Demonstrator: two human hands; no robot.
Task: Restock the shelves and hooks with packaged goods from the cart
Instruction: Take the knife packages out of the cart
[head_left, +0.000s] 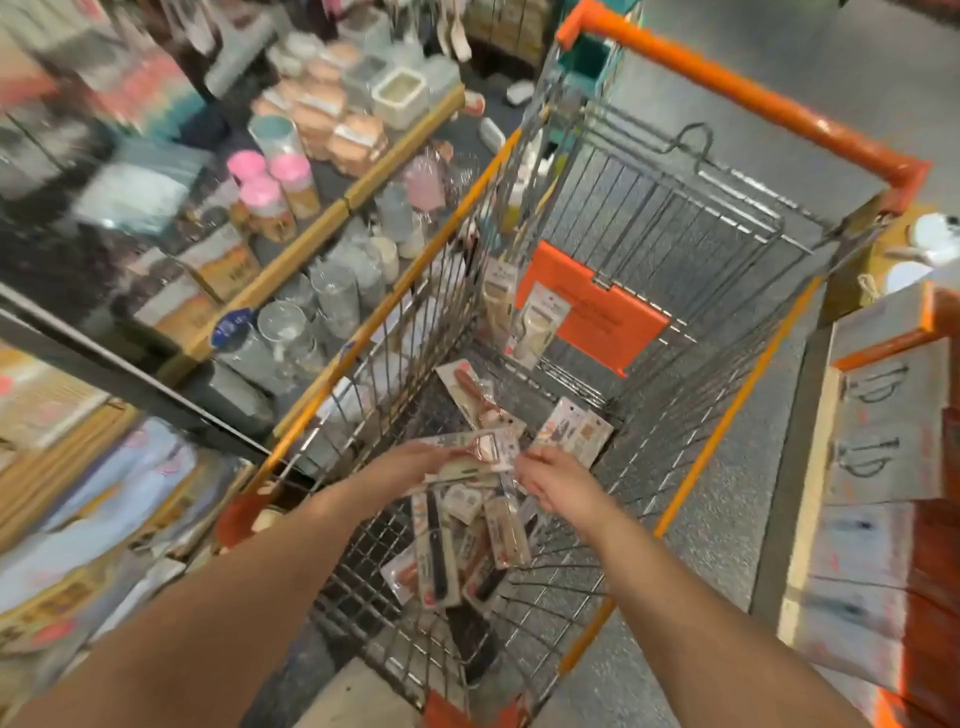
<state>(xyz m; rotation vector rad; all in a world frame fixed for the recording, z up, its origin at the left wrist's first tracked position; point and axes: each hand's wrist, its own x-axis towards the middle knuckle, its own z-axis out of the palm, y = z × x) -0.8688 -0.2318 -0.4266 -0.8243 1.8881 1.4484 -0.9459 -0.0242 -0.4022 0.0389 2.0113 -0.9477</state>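
Two hands (415, 462) (556, 480), one carded packet (480, 449)

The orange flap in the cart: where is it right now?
In the head view, the orange flap hangs inside the wire cart at its far end, below the orange handle, with a carded package leaning at its left edge.

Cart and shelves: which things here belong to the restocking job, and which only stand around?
For the job:
cart
carded peeler held by left hand
right hand
loose packs

Standing around:
pink-lidded jars
drinking glasses
orange seat flap
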